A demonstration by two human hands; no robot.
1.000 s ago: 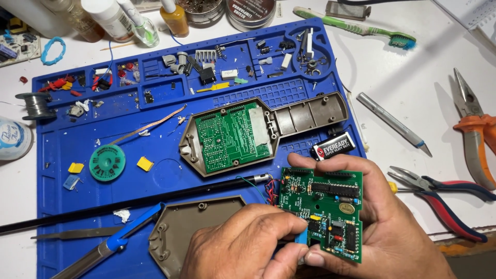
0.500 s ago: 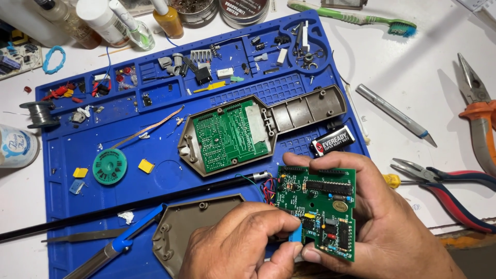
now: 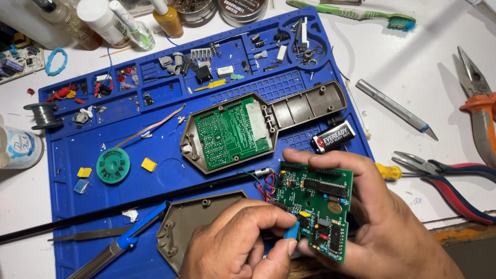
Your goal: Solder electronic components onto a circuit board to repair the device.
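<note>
At the lower right of the view, a small green circuit board (image 3: 316, 211) is held tilted above the near edge of a blue work mat (image 3: 77, 206). The right hand (image 3: 385, 227) grasps the board from behind, thumb across its top edge; most of the palm is hidden by the board. The left hand (image 3: 235, 248) pinches a small blue part (image 3: 291, 231) at the board's lower left edge; what the part is cannot be made out. Both wrists are cut off by the frame. Red and green wires run from the board toward a black rod (image 3: 129, 206) lying across the mat.

Just beyond, an open grey case (image 3: 310, 106) holds a second green board (image 3: 232, 134), and a black battery (image 3: 334, 136) lies beside it. The case's other half (image 3: 191, 227) is partly covered by the left hand. The mat's small compartments along its far edge hold loose electronic parts, too small to identify. On the white bench (image 3: 413, 67) to the right lie pliers (image 3: 449, 178), partly cut off.
</note>
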